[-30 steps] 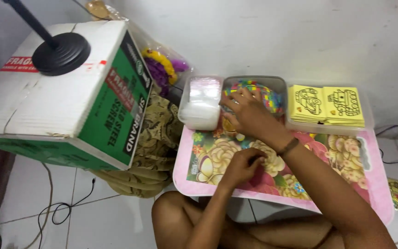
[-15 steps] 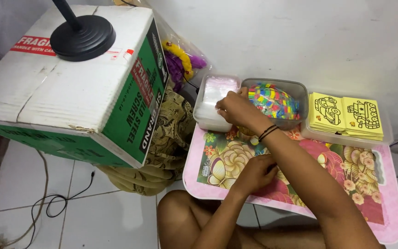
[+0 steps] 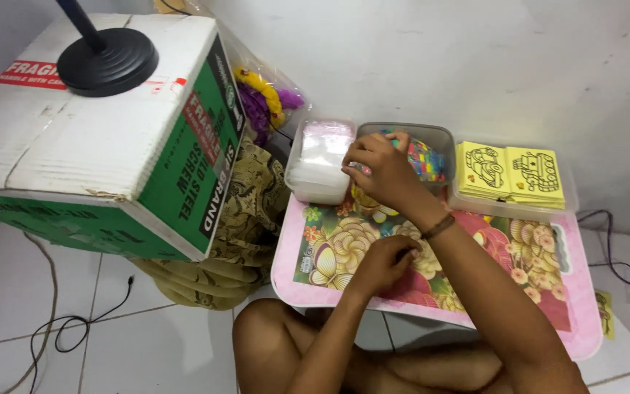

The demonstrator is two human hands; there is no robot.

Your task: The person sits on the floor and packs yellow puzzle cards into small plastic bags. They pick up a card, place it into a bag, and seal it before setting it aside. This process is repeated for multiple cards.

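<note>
flanking the colourful tub (image 3: 432, 157): white packets (image 3: 321, 157), yellow cards (image 3: 513, 171)

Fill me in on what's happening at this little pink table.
A person sits cross-legged at a small pink floral table. The right hand reaches between a clear tub of white packets and a clear tub of multicoloured small pieces, fingers curled. The left hand rests closed on the tabletop. A tray of yellow picture cards sits at the far right, and a cardboard box stands to the left.
</note>
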